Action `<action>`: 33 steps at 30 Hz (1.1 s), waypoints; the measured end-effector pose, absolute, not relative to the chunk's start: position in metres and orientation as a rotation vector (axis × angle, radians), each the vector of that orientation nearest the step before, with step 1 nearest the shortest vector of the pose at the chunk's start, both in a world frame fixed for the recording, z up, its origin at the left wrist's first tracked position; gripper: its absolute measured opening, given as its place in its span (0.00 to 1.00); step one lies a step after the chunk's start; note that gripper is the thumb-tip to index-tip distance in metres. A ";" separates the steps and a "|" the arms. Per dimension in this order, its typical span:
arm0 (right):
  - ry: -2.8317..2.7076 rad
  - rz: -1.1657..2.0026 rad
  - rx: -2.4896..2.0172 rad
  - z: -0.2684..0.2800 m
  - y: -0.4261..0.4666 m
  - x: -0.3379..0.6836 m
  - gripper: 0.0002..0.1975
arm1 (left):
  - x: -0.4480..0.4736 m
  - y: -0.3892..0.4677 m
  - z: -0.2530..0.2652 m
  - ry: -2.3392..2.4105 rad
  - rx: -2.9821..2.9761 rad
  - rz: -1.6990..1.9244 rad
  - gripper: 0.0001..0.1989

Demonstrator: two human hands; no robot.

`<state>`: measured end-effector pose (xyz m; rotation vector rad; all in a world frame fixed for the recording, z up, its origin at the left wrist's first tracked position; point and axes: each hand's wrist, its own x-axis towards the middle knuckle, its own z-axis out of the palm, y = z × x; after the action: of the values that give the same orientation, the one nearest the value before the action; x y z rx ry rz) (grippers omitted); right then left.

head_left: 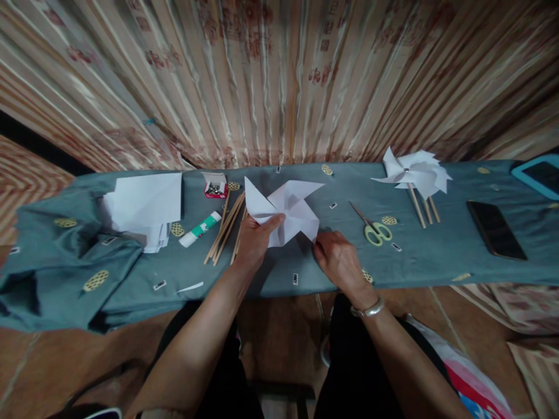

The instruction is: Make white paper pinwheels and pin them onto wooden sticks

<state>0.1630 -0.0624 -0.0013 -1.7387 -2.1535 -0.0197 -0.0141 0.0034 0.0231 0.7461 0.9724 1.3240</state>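
I'm likely shaping this pinwheel (302, 210), left hand (254, 238) pinching its middle, right hand (338, 256) curled at four o'clock, grip hidden, next needing steady holding.

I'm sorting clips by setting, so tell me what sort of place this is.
Likely a room in a home: patterned curtains hang behind a narrow, cloth-draped table, and the floor looks tiled.

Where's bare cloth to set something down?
Best: the cloth between the scissors and phone, in front of the stacked pinwheels. Another patch: between the scissors and the pinwheel in the left hand, beyond the right hand. Crowded: left side, with wooden sticks, glue stick, red box, paper stack.
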 end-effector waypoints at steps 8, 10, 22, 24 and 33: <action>-2.040 0.116 -1.755 -0.009 -0.060 0.162 0.09 | -0.011 0.000 0.022 0.945 0.760 1.301 0.16; -1.987 0.155 -1.737 -0.010 -0.060 0.166 0.10 | -0.011 -0.001 0.022 0.958 0.754 1.299 0.17; -1.550 0.312 -1.524 0.051 -0.102 0.149 0.05 | -0.001 -0.012 0.023 0.979 0.798 1.247 0.11; -1.640 0.275 -1.447 0.055 -0.102 0.136 0.06 | 0.003 -0.016 0.023 0.965 0.809 1.221 0.09; -1.489 0.358 -1.504 0.041 -0.093 0.134 0.03 | 0.013 -0.029 0.026 0.936 0.818 1.153 0.07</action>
<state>0.1341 -0.0934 0.0412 -1.5039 -1.4887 0.3585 0.0128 -0.0286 0.0258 0.8184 0.9365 1.1526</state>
